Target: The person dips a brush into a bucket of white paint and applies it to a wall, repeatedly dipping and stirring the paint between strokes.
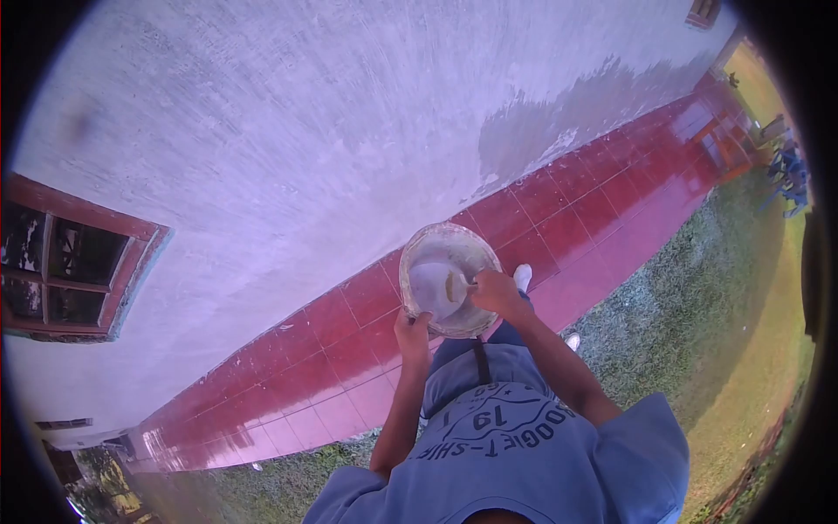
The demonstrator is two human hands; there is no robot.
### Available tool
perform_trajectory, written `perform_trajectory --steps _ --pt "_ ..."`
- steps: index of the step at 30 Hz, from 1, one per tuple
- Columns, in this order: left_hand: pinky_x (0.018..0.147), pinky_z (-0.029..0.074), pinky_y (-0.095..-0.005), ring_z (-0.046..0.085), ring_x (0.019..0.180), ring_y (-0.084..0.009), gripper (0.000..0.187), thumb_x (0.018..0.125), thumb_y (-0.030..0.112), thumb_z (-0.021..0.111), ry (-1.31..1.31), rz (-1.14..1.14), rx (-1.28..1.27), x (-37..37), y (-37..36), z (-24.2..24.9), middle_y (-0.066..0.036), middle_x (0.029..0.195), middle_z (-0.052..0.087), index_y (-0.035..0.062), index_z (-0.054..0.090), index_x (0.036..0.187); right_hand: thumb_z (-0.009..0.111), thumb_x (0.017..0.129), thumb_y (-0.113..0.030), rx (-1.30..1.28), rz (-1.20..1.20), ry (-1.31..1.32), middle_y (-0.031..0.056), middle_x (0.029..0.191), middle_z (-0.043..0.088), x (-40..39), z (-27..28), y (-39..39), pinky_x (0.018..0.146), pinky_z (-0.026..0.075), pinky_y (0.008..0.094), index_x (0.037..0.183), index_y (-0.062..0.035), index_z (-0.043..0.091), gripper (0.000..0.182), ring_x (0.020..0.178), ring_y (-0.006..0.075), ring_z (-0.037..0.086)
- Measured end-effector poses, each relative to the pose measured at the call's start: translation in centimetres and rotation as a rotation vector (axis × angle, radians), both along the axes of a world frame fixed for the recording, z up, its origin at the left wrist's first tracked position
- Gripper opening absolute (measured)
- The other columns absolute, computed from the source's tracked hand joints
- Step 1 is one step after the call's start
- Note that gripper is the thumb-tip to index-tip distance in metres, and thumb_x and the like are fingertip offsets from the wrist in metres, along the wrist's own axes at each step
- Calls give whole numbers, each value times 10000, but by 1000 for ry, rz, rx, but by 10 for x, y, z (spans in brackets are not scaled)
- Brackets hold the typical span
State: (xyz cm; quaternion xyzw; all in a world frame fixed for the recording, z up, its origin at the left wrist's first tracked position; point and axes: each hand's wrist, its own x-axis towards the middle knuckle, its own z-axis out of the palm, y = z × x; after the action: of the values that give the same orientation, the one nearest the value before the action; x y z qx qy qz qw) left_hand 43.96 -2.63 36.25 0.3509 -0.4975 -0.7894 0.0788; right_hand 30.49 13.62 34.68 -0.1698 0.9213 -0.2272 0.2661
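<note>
A round, stained bucket [410, 266] with whitish liquid [429, 284] in it is held in front of my waist. My left hand [413, 332] grips its near left rim, fingers closed on the edge. Over the right side of the bucket, my right hand [495, 293] is closed around the handle of a brush [453, 286]. The brush's head, partly yellowish, rests in or just over the liquid; its exact depth cannot be told.
A whitish wall [305, 157] with a darker patch rises ahead, with a red-framed window [87, 262] at the left. Red tiles [349, 301] run along its foot, beside grass [646, 288]. An orange wooden object [729, 144] and blue items [790, 179] stand far right.
</note>
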Motion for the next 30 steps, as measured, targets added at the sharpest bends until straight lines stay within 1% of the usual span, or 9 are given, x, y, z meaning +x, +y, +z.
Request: perform_trajectory --steps 10,12,13,15,18,21,24,28,30 --pt "724 573 -289 671 911 -165 409 845 -39 559 55 18 10 34 -12 7 -102 1090 656 -33 557 1253 662 816 -323 34 76 21 220 949 704 34 0 -21 825 521 494 957 -6 709 350 934 396 680" --pt "624 591 -301 683 823 -177 311 830 -21 595 54 87 7 39 -14 14 -120 984 671 -45 597 1140 661 819 -326 33 96 2 219 958 704 36 9 -23 827 521 492 972 -9 708 355 937 394 679" --pt "624 591 -301 683 823 -177 311 830 -21 595 52 101 8 45 -17 12 -120 984 671 -45 597 1140 660 824 -328 -9 115 -17 218 968 704 38 13 -23 831 521 491 990 -13 707 359 945 392 679" --pt "670 609 -311 682 879 -180 417 850 -12 545 39 70 9 53 -25 7 -103 1074 656 -4 561 1266 658 829 -330 -48 144 -34 217 978 704 43 15 -30 835 521 490 1008 -16 705 364 954 389 678" --pt "663 607 -312 681 876 -174 414 848 -13 546 50 101 20 61 -34 10 -101 1067 655 0 569 1261 647 810 -356 0 134 49 208 989 707 51 10 -39 857 527 478 1038 -33 714 401 963 381 678" --pt "662 607 -318 684 853 -175 404 851 -11 544 97 148 -60 70 -41 -9 -105 1059 663 -5 574 1253 654 826 -354 130 217 -13 203 1009 707 56 -6 -55 866 524 477 1051 -35 713 394 969 373 677" --pt "643 610 -309 692 843 -181 389 851 -11 543 74 191 -50 85 -41 -3 -106 1036 670 -9 579 1238 660 846 -353 33 304 -61 208 1011 705 59 -13 -66 860 525 476 1053 -33 712 384 966 378 677" --pt "626 624 -316 701 838 -191 365 846 -2 551 58 271 -30 97 -37 3 -106 1008 674 -1 590 1209 660 869 -341 -199 376 -97 231 975 697 60 20 -84 831 524 468 1053 -26 709 368 956 388 676" --pt "602 611 -316 680 774 -159 285 836 8 579 60 367 30 100 -34 12 -87 959 667 8 602 1120 663 879 -333 -300 371 -83 241 953 692 61 25 -86 809 522 461 1053 -23 706 357 941 391 678"
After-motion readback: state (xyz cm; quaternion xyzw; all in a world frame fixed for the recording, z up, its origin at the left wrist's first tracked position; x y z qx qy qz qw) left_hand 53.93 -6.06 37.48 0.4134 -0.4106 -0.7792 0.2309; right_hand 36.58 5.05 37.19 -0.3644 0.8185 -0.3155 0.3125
